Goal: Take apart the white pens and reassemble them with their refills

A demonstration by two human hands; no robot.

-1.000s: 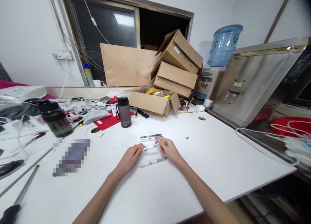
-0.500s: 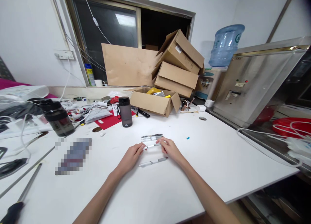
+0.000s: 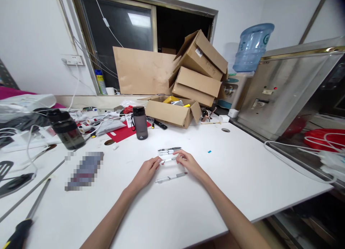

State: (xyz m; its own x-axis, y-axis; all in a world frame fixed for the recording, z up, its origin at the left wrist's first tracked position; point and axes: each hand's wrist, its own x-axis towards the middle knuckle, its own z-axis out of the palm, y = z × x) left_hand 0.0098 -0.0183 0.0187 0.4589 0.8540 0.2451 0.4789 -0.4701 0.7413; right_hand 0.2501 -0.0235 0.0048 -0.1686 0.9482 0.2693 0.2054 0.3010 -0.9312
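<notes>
Our left hand pinches the middle pen by one end, likely to steady it, between the near pen and far pens. Our right hand curls its fingers at the other end; whether gripping, we cannot tell.

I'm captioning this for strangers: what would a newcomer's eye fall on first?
Probably the tilted cardboard boxes piled before the window. Next, the blue water bottle at the back right. Nearer, over the white table, the left hand and right hand are at opposite ends of a pen.
</notes>
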